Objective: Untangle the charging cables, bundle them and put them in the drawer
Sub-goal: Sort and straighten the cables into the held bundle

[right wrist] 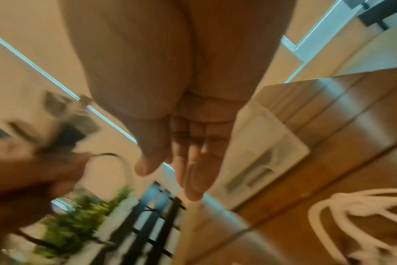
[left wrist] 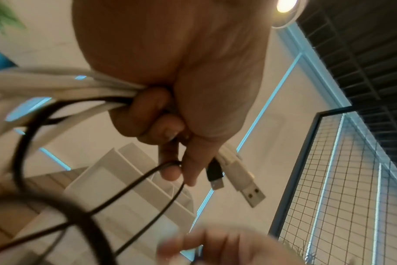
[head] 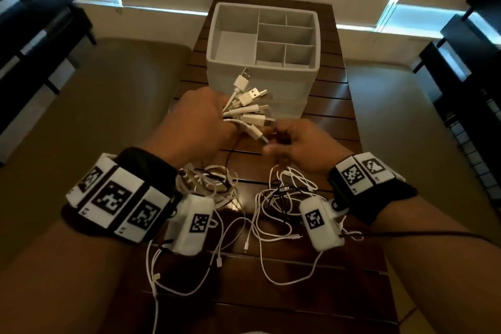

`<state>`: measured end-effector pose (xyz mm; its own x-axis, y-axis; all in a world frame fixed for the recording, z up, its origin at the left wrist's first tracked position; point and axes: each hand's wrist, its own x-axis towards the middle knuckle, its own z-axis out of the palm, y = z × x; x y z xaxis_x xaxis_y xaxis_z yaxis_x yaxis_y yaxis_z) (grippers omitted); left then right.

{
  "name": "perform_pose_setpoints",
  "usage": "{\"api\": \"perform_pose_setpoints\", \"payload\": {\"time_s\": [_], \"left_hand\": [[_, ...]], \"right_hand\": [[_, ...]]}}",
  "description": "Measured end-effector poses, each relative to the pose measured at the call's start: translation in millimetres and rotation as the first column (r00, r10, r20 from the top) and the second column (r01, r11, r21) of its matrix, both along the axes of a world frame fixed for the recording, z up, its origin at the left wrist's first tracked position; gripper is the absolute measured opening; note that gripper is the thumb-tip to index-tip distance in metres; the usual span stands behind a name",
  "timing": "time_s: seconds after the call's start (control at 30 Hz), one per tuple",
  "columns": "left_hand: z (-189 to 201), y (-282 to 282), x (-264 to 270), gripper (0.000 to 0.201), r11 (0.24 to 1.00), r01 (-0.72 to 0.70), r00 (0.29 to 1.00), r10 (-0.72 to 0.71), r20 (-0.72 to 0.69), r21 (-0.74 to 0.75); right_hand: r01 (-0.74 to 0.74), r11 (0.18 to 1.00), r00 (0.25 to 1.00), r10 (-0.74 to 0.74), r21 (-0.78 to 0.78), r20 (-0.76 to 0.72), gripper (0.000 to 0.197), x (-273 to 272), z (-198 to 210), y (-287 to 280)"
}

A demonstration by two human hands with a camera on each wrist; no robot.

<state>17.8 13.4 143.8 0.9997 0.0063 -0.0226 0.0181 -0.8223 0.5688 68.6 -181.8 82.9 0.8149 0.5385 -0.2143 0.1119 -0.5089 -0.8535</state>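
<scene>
My left hand [head: 202, 116] grips a bunch of white charging cables [head: 250, 106] over the table, their USB plugs fanning out toward the right. In the left wrist view, my left hand [left wrist: 170, 114] curls round the white cords and one black cord, with the plugs [left wrist: 240, 179] sticking out past the fingers. My right hand [head: 294, 141] hovers just right of the lowest plug. In the right wrist view, my right hand [right wrist: 184, 161] has straight fingers and holds nothing. The rest of the cables [head: 273, 206] trail in a loose tangle between my wrists. The white drawer unit [head: 298, 81] stands behind.
The drawer unit has an open divided tray [head: 235, 43] on top; its front drawers look closed. The slatted wooden table [head: 333, 122] is narrow, with tan cushions on both sides. Dark shelving [head: 466, 84] stands at right and left. A wire grid rack [left wrist: 342, 179] stands nearby.
</scene>
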Motion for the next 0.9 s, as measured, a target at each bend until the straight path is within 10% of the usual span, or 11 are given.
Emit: {"api": "perform_pose_setpoints", "payload": {"time_s": [0.2, 0.43, 0.6, 0.8, 0.9], "left_hand": [[-30, 18, 8, 0.009, 0.961, -0.041, 0.989, 0.078, -0.126, 0.274], [-53, 22, 1, 0.017, 0.941, -0.152, 0.968, 0.203, -0.147, 0.304], [-21, 17, -2, 0.015, 0.976, -0.155, 0.987, 0.147, 0.067, 0.153], [-27, 21, 3, 0.028, 0.923, -0.265, 0.964, 0.249, -0.091, -0.280], [-37, 22, 4, 0.031, 0.913, -0.261, 0.964, 0.227, -0.141, -0.312]], "right_hand": [[0.042, 0.847, 0.995, -0.084, -0.530, -0.054, 0.014, -4, -77, -29], [0.039, 0.948, 0.995, -0.066, -0.316, -0.077, 0.027, -9, -105, -24], [-0.132, 0.799, 0.976, 0.210, -0.587, 0.066, 0.020, 4, -113, -7], [-0.202, 0.442, 0.836, 0.543, -0.874, 0.082, 0.023, 6, -128, 16], [-0.230, 0.510, 0.840, 0.534, -0.829, 0.095, 0.020, 6, -121, 20]]}}
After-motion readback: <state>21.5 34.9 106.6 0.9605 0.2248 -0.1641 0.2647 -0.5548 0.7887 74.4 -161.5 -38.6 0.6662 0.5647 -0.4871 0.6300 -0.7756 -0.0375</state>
